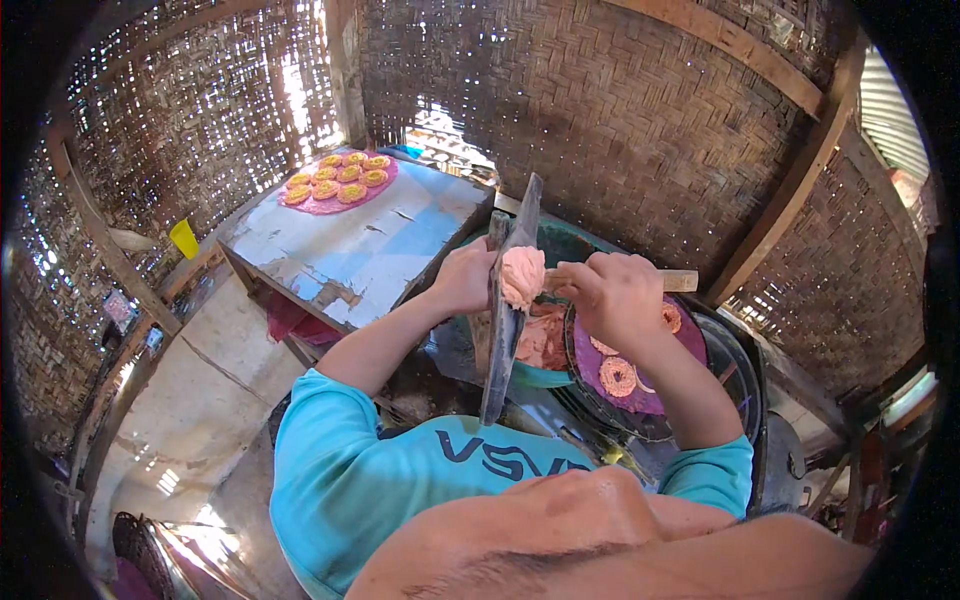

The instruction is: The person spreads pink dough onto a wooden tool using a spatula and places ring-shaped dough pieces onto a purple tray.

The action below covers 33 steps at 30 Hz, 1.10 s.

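My left hand [468,276] grips a long, narrow dark board [497,375] by its left side, near the middle. A lump of soft pink dough [523,276] sits on the board's right face. In my right hand [618,297] is a flat wooden stick [680,281]; its far end reaches left to the dough's edge. Below the hands is a green tub [556,241] with more pink dough [543,338] inside. Beneath my right forearm, a round purple sheet [640,399] carries several pink dough rings [618,377].
To the left stands a worn blue-and-white table [370,240] bearing a purple sheet with several yellowish rings [338,178]. A yellow cup [184,239] hangs by the woven wall [600,130]. Dark round trays [745,375] lie under the right-hand sheet, near a metal pot [785,465].
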{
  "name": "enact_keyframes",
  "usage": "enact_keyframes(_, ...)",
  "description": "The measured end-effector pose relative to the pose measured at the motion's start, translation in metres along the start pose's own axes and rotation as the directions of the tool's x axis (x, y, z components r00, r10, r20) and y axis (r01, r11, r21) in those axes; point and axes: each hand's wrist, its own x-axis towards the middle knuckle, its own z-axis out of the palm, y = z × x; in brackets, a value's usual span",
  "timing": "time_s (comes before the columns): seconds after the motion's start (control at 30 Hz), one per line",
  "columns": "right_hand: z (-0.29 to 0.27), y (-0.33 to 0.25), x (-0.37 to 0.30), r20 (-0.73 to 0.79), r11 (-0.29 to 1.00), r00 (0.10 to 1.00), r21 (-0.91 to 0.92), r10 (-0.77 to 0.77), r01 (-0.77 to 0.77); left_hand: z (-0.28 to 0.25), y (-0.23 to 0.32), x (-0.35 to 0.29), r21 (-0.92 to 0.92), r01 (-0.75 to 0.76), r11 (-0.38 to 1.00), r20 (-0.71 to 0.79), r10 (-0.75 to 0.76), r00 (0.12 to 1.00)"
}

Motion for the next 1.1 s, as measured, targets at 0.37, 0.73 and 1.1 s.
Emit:
enact_keyframes(0.37,-0.077,0.008,-0.007,-0.170,0.955,0.985,-0.294,-0.003,-0.048,0.004,-0.065,0.006,-0.123,0.248,0.961,-0.086,-0.260,0.962)
enact_keyframes(0.73,-0.023,0.012,-0.001,-0.033,0.994,0.998,-0.101,-0.048,0.044,-0.006,-0.005,-0.004,0.051,0.133,0.990,-0.048,-0.130,0.990)
enact_keyframes(1.1,-0.013,-0.001,-0.006,0.008,0.971,0.987,-0.174,-0.163,0.161,0.010,-0.049,0.000,0.038,0.103,0.994,0.037,-0.104,0.994)
